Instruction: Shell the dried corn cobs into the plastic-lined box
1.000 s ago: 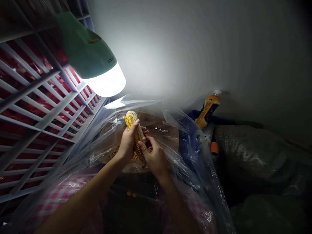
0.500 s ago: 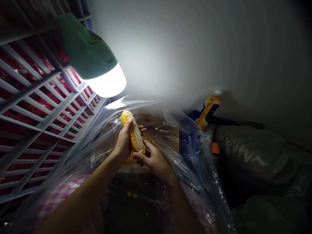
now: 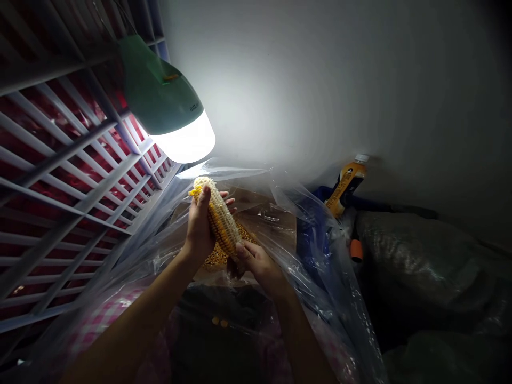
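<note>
Tilted between my hands is a corn cob, partly stripped, with yellow kernels along its left side and pale bare cob on the right. My left hand wraps its upper part, thumb on the front near the top. At the lower end, my right hand grips the cob between thumb and fingers. Loose corn kernels lie in a pile beneath, inside a clear plastic bag spread open around both hands. Two stray kernels rest nearer to me.
A lit green lamp hangs at upper left beside a slatted plastic crate with red contents. Against the wall leans a yellow-labelled bottle. Dark full sacks and an orange cylindrical object are at right.
My left thumb has moved up towards the cob's top, and my right hand has closed round its lower end. More of the kernel pile shows. The view has shifted slightly.
</note>
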{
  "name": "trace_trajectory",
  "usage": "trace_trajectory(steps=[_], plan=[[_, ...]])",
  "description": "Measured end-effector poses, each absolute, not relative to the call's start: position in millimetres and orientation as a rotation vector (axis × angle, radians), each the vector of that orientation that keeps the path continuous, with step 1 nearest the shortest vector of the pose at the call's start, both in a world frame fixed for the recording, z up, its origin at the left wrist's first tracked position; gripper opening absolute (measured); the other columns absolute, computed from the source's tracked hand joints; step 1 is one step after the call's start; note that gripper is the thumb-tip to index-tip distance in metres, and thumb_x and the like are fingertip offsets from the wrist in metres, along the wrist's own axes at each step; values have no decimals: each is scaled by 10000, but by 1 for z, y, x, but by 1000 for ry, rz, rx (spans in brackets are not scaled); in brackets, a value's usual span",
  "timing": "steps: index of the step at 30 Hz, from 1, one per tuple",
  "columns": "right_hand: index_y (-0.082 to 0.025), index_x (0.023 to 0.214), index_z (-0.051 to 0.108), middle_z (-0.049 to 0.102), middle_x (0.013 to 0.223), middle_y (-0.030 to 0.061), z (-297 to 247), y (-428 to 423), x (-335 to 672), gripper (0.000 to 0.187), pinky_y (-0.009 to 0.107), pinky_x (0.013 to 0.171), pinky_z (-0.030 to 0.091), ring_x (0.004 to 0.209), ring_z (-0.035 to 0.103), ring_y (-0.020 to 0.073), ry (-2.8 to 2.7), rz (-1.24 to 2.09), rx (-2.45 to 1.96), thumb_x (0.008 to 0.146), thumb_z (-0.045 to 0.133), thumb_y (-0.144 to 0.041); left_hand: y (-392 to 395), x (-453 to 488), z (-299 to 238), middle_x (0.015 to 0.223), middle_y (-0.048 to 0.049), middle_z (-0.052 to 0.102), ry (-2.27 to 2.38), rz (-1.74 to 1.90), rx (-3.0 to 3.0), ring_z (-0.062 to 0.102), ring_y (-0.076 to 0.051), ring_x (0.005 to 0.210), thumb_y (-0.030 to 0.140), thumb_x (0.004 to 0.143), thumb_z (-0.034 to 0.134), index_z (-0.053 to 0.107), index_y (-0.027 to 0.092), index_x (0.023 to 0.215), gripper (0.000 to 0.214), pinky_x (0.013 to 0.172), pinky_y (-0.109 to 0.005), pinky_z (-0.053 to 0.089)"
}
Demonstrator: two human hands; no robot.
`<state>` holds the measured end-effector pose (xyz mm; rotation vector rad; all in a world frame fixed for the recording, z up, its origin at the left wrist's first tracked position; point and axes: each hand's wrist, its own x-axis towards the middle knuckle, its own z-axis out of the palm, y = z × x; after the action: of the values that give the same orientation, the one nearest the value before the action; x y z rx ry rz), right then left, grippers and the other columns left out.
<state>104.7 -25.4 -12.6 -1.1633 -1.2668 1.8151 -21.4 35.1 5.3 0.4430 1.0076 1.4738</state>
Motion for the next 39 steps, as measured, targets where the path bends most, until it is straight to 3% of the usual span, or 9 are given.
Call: trace_trajectory(steps=[4,10,22,30,35,39], plan=[[-177,1045,528,606,802,27,-23,-29,90,453,216,552,387,635,552,130,-1445,1379,-1433,821,461,-565,34,-16,-1,761,4,587,1118,1531,437,632,-153,651,390,640,705,460,202,935,427,565,-237,503],[-158,910,549,619,684,70,-36,-36,70,550,250,519,315,599,579,204,-1688,881,-1771,890,193,-577,29,-10,-9,724,21,568,1264,1525,436,596,-117,555,383,639,694,453,204,900,398,493,-203,469],[-197,786,556,560,563,25,-41,-40,64,524,271,489,299,478,505,177,-1478,964,-1723,912,160,-517,29,-9,-12,767,24,535,1251,1555,565,562,-110,646,378,655,702,476,219,899,368,601,-203,474],[-197,619,572,603,572,71,-38,-32,67,648,275,505,378,566,573,195,-1140,1115,-1764,867,156,-627,29,-10,-8,743,28,524,1265,1534,529,542,-100,582,408,663,698,449,224,893,386,560,-203,461],[-197,877,658,684,804,77,-27,-23,85,741,273,632,429,765,629,201,-1277,1148,-1691,849,77,-656,28,-10,-9,736,27,537,1250,1468,561,527,-100,556,426,650,707,476,220,902,399,523,-203,444],[-187,1015,609,687,818,95,-25,-25,87,643,288,600,382,742,626,249,-1632,972,-1763,832,233,-676,25,-7,-15,743,28,530,1278,1430,632,514,-94,587,437,661,698,506,206,904,386,559,-197,443]])
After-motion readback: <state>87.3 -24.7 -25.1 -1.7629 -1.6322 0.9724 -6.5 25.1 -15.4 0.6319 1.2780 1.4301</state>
